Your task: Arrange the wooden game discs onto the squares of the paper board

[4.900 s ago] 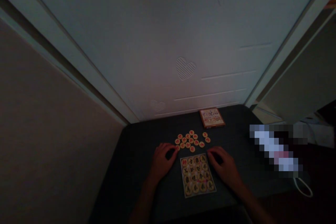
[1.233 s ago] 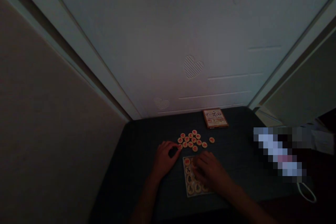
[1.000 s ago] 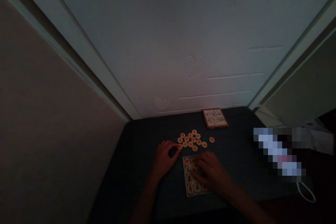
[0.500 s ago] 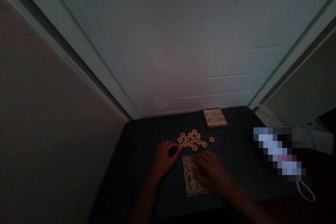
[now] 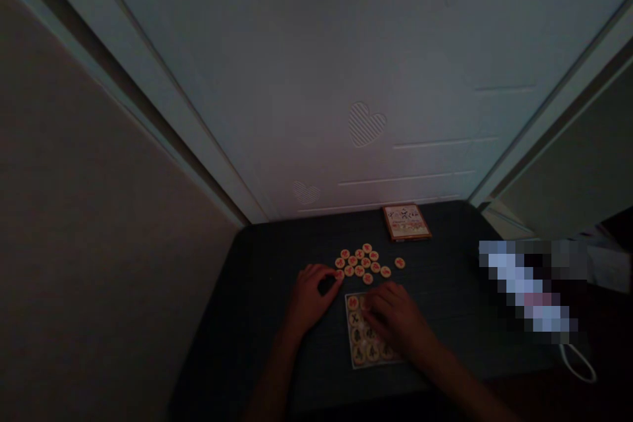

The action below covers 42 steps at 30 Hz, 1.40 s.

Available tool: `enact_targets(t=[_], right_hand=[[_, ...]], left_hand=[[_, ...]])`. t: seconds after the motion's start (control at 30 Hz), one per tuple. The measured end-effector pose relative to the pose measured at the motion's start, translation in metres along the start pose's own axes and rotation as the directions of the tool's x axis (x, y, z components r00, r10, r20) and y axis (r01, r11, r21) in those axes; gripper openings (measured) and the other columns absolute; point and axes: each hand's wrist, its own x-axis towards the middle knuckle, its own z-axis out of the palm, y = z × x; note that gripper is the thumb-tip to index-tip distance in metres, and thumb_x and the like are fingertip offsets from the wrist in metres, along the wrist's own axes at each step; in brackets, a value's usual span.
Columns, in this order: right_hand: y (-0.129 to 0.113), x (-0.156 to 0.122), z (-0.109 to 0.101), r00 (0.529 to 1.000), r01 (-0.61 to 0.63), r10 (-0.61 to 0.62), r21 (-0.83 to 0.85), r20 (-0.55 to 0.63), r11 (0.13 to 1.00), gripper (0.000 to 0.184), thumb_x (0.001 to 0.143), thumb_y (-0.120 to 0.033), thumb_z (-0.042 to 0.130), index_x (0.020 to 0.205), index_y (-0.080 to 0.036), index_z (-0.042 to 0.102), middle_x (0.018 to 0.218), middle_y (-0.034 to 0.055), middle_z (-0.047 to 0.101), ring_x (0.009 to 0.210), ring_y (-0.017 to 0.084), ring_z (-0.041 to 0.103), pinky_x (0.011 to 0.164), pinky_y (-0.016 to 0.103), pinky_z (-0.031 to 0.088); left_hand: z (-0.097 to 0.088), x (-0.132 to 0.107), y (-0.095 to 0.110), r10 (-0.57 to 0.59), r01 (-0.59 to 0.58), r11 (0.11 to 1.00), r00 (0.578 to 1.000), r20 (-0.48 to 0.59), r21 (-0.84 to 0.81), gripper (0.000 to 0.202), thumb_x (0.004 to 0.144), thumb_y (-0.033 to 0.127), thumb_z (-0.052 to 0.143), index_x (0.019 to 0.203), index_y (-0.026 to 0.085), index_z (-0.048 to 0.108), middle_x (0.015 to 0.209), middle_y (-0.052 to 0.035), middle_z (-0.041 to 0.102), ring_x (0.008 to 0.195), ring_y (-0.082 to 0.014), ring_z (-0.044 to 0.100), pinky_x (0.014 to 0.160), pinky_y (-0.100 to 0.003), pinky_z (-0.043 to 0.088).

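A small square game board lies on the dark table, filled with round pale discs bearing dark marks. My right hand rests over the board's right half, fingers curled down onto the discs; what it grips, if anything, is hidden. My left hand sits just left of the board with curled fingers, its fingertips beside the nearest disc of a loose cluster of red-marked discs. One disc lies apart to the right of the cluster.
A small flat box with a printed lid lies at the table's back edge, against a pale door with heart shapes. A blurred-out object and a white cord sit to the right. The scene is very dim.
Since the oldest frame my right hand has moved from beside the board onto it, and one disc now lies farther right. Over the last second both hands have barely shifted.
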Motion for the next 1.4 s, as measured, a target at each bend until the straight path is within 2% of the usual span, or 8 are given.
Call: enact_targets(t=[0.1,0.37,0.5,0.8,0.93,1.1,1.23,1.4], right_hand=[[-0.001,0.002,0.0,1.0,-0.004,0.004,-0.004,-0.008,1.0,0.005,0.094,-0.021,0.067,0.097,-0.024,0.064,0.102,0.0034,0.074,0.096,0.023,0.062,0.085,0.038,0.043],[0.002,0.001,0.003,1.0,0.001,-0.002,-0.032,-0.014,0.999,0.007,0.093,-0.021,0.07,0.098,-0.024,0.067,0.103,0.0019,0.073,0.096,0.021,0.063,0.086,0.036,0.043],[0.002,0.002,0.002,1.0,-0.003,0.002,-0.061,-0.01,0.998,0.006,0.094,-0.022,0.069,0.099,-0.025,0.069,0.101,0.003,0.072,0.094,0.021,0.064,0.083,0.036,0.044],[0.003,-0.004,-0.008,1.0,-0.012,0.013,0.03,-0.022,0.999,0.011,0.094,-0.025,0.068,0.105,-0.024,0.069,0.104,0.0056,0.072,0.096,0.022,0.065,0.086,0.037,0.049],[0.011,-0.013,-0.015,0.998,-0.025,0.027,0.051,-0.053,0.998,0.013,0.095,-0.023,0.066,0.108,-0.025,0.07,0.107,0.0063,0.071,0.098,0.023,0.065,0.086,0.038,0.051],[0.028,-0.024,-0.027,0.985,-0.103,0.114,0.087,-0.126,0.991,0.015,0.098,-0.024,0.059,0.108,-0.025,0.07,0.104,0.0069,0.071,0.099,0.024,0.065,0.088,0.041,0.054],[0.047,-0.032,-0.034,0.96,-0.177,0.191,0.086,-0.205,0.98,0.014,0.098,-0.028,0.058,0.105,-0.025,0.07,0.102,0.0079,0.071,0.098,0.026,0.066,0.088,0.043,0.055],[0.066,-0.042,-0.034,0.927,-0.251,0.267,0.095,-0.262,0.963,0.014,0.098,-0.032,0.059,0.102,-0.025,0.07,0.102,0.0077,0.073,0.097,0.026,0.067,0.088,0.043,0.056]], left_hand=[[0.0,0.0,0.0,-0.003,0.003,1.0,1.0,0.001,0.001,0.011,0.094,0.036,0.064,0.1,0.029,0.069,0.102,-0.001,0.074,0.098,-0.0229,0.066,0.097,-0.045,0.047],[-0.001,0.0,0.001,-0.013,0.013,1.0,1.0,0.013,0.001,0.013,0.094,0.037,0.064,0.1,0.028,0.07,0.103,-0.0019,0.073,0.1,-0.0232,0.065,0.091,-0.041,0.048],[-0.002,0.0,0.002,-0.015,0.015,1.0,1.0,0.009,0.007,0.01,0.093,0.035,0.065,0.099,0.028,0.07,0.102,-0.001,0.073,0.099,-0.0229,0.065,0.095,-0.043,0.047],[-0.002,-0.001,0.002,-0.02,0.02,1.0,0.999,0.027,-0.002,0.013,0.095,0.036,0.063,0.102,0.028,0.07,0.107,-0.0015,0.073,0.103,-0.0224,0.065,0.099,-0.044,0.045],[-0.003,-0.001,0.001,-0.026,0.026,1.0,0.999,0.035,0.001,0.013,0.095,0.037,0.063,0.102,0.028,0.069,0.105,-0.0007,0.073,0.102,-0.0221,0.066,0.102,-0.046,0.043],[-0.004,0.0,0.002,-0.021,0.021,1.0,0.999,0.043,0.001,0.013,0.094,0.036,0.064,0.102,0.028,0.069,0.105,-0.0009,0.073,0.099,-0.0222,0.066,0.101,-0.046,0.044],[-0.003,0.0,0.001,-0.031,0.03,0.999,0.998,0.049,0.01,0.014,0.093,0.035,0.065,0.104,0.028,0.069,0.105,-0.0016,0.073,0.097,-0.0228,0.066,0.094,-0.044,0.047],[-0.001,0.0,-0.001,-0.02,0.019,1.0,0.999,0.041,0.017,0.013,0.092,0.034,0.066,0.103,0.028,0.069,0.106,-0.0015,0.073,0.097,-0.0229,0.066,0.096,-0.045,0.046]])
